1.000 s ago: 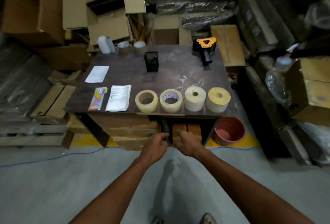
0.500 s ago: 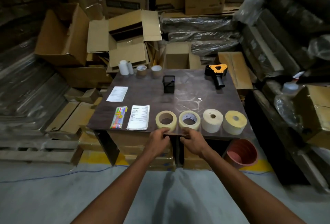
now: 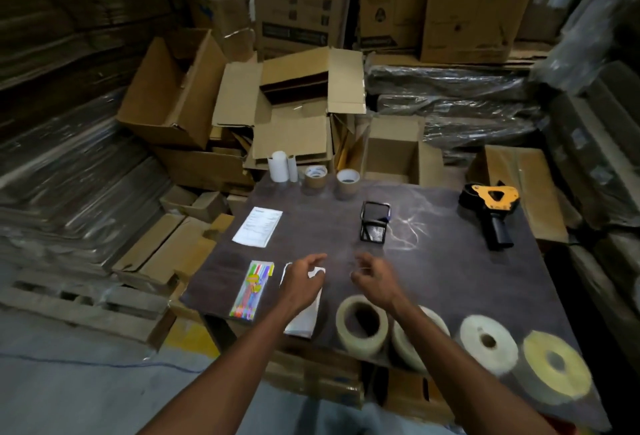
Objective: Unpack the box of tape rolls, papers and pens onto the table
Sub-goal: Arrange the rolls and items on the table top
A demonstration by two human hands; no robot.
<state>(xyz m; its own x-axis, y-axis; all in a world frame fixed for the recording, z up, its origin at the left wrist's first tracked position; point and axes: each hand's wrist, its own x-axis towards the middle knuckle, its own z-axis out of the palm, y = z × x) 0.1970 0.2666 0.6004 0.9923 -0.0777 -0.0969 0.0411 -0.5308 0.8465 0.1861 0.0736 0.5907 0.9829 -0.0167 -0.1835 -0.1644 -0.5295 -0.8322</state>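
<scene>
We reach both bare hands out over the dark table (image 3: 450, 282) in a storeroom crowded with cardboard. Our left hand (image 3: 303, 284) hangs above a stack of papers (image 3: 304, 320) near the front edge, fingers loosely curled and holding nothing; whether it touches the sheets we cannot tell. Our right hand (image 3: 375, 280) hovers just beside it, fingers likewise relaxed and bent, gripping nothing, with its wrist passing over the front rolls.

The unpacked goods lie spread on the tabletop. A pack of coloured pens (image 3: 254, 291) sits left of the papers. Four tape rolls line the front edge: a clear roll (image 3: 362, 325), a second roll (image 3: 420, 341) partly hidden by our right forearm, a white roll (image 3: 488, 339) and a yellow roll (image 3: 556, 367), all lying flat and blurred. A single sheet (image 3: 258, 226) rests farther back on the left. At the far edge stand two white tubes (image 3: 281, 166) and two brown rolls (image 3: 315, 176) (image 3: 348, 180). A black mesh holder (image 3: 374, 221) stands upright near the middle, and a yellow-and-black tape gun (image 3: 491, 207) lies at the far right.

Behind the table, an open box (image 3: 393, 154) stands among flattened and tipped cartons (image 3: 294, 102).
</scene>
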